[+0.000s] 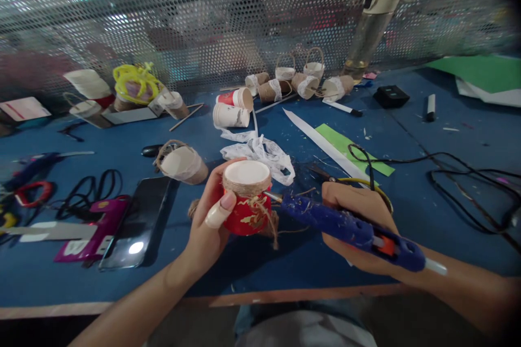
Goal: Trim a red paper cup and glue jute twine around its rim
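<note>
My left hand is closed around a red paper cup with gold print and a white inside. Brown twine is wound below the cup's rim, and a loose end hangs down its front. A pale bandage-like wrap covers part of my left thumb. In my right hand is a blue hot glue gun, its metal nozzle at the twine on the cup's right side. A clear glue stick pokes out of the gun's back end. Whether the nozzle touches the twine I cannot tell.
White lace ribbon lies behind the cup. A twine-wrapped cup with a handle and a phone are to the left. Several small baskets and a water bottle stand along the mesh panel. A black cable trails on the right.
</note>
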Demonstrator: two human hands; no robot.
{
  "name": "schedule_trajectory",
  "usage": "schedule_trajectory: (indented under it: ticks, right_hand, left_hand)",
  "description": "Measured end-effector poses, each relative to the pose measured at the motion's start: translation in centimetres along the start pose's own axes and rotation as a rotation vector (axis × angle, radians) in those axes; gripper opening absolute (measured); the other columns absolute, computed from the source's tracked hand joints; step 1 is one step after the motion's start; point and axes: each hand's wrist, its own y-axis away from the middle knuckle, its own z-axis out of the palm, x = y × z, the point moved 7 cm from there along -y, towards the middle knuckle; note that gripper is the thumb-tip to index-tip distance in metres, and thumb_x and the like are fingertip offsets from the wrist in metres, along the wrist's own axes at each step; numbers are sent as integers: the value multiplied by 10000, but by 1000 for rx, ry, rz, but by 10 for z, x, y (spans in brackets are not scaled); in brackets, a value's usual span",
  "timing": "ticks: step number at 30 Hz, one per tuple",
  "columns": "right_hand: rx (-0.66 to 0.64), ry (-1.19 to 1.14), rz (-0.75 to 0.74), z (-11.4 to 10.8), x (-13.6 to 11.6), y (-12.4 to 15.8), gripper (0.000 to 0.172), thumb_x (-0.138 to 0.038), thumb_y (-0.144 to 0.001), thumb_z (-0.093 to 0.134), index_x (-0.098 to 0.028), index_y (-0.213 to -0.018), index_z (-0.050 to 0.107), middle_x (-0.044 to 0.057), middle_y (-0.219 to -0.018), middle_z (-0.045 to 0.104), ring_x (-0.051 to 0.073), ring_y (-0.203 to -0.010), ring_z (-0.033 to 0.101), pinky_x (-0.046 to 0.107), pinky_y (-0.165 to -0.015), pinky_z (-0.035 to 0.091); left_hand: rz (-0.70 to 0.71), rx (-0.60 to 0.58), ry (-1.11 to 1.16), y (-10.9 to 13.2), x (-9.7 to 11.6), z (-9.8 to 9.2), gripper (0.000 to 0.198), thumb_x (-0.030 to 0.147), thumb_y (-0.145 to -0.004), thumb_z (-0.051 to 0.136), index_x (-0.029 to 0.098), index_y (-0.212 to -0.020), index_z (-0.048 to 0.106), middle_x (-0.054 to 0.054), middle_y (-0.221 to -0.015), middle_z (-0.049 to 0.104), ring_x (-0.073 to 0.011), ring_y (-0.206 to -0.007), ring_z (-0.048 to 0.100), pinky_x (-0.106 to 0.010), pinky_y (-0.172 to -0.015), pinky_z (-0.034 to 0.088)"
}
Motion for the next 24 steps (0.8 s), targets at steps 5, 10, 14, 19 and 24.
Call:
schedule_trajectory:
  ticks: [5,10,14,19,24]
  right_hand:
    - [30,-48,32,-2,1,-2,305,-144,-797,670,-242,-751,385,-59,-666,413,109,-551,361,289,-529,267]
    - [17,-57,69,-1,3,-2,323,-111,-787,669,-240,-748,375,-65,-658,394,105,-551,353,289,-536,273]
    - [17,-55,95,-2,4,-3,311,-94,-796,663,-236,-732,394,-62,-644,413,107,-554,388,284,-543,299]
    - [15,-59,195,-2,11,-5,289,-108,-827,646,-231,-699,419,-65,-611,416,101,-537,396,275,-516,298]
    - [87,-132,218,-3,15,-5,309,-107,-811,649,-236,-676,403,-65,-604,410,106,-526,395,275,-511,322]
  left_hand:
    - [-2,-1,16,-1,1,1,464,488,-892,756,272,-1298,691,-82,-1271,738,-337,-1207,693,-422,-993,598]
    - [-37,51,35,1,3,1,472,471,-865,789,257,-1277,703,-87,-1260,748,-362,-1254,674,-443,-1009,603]
    - [-56,58,64,1,5,3,502,463,-855,799,244,-1296,702,-95,-1258,748,-361,-1240,686,-439,-985,624]
    - [-43,114,55,2,7,2,530,474,-805,843,221,-1256,727,-100,-1217,753,-358,-1215,696,-414,-955,637]
    - [-58,55,64,2,3,4,514,476,-825,830,246,-1270,713,-95,-1230,740,-350,-1193,703,-421,-947,634]
